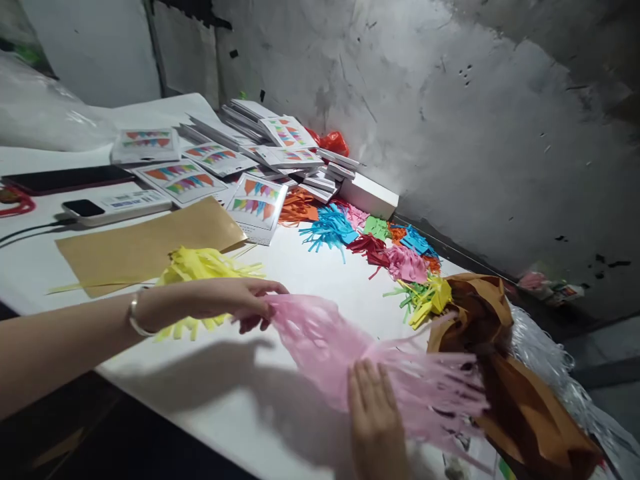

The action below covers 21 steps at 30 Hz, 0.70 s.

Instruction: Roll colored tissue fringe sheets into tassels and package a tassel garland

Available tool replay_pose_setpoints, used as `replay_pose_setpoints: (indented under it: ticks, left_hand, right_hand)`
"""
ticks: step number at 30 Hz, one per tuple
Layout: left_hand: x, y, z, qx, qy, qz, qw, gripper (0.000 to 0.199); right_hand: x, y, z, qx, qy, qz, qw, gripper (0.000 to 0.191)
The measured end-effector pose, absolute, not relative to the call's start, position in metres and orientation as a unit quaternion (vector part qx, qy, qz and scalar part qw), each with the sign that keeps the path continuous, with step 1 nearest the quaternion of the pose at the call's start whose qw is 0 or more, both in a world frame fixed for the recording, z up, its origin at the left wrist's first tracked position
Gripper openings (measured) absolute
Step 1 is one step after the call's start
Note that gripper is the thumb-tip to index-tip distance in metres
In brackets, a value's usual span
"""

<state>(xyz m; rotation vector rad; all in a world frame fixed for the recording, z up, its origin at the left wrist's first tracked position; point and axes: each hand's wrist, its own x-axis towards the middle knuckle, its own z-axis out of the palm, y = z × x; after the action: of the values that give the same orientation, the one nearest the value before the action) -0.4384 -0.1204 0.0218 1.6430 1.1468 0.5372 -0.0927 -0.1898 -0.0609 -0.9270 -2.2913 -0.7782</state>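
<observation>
A sheet of pink fringed tissue paper [320, 337] stretches across the table, its cut strips fanning out to the right. My left hand [253, 303] pinches its left end between thumb and fingers. Flat against the paper's middle, my right hand [376, 417] rests with fingers stretched out. Behind my left wrist lies a yellow fringed paper bundle [200, 265], partly covered by the hand. A brown card sheet [155, 243] sits beyond it.
Bunting packets [257, 203] are heaped at the back. Folded coloured fringe bundles [373, 247] line the wall side. Brown crumpled paper [530, 400] and clear plastic [545, 340] lie at right. A phone [70, 179] and a white device [117, 205] with a cable stand left.
</observation>
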Motion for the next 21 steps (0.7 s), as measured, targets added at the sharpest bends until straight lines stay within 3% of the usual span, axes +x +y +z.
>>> replay_pose_setpoints:
  ticks: [5,9,13,16,21]
  left_hand:
    - [-0.444,-0.145,0.002,0.750,0.503,0.298,0.309,0.045]
    - [-0.383,-0.174,-0.022,0.908,0.283,0.209,0.229,0.053]
    - [-0.352,-0.168,-0.047,0.947,0.228,0.148,0.173,0.072]
    - [-0.366,-0.141,-0.054,0.927,0.312,0.134,0.158,0.067]
    - [-0.399,-0.123,-0.039,0.843,0.513,0.126,0.096,0.042]
  right_hand:
    - [-0.124,-0.191,-0.128,-0.395,-0.852,-0.139,0.315,0.037]
    - [-0.112,-0.198,-0.136,-0.402,-0.859,-0.114,0.297,0.046]
    - [-0.103,-0.202,-0.142,-0.401,-0.860,-0.135,0.285,0.046]
    - [-0.100,-0.206,-0.146,-0.414,-0.852,-0.148,0.285,0.046]
    - [-0.096,-0.207,-0.140,-0.391,-0.858,-0.147,0.299,0.028]
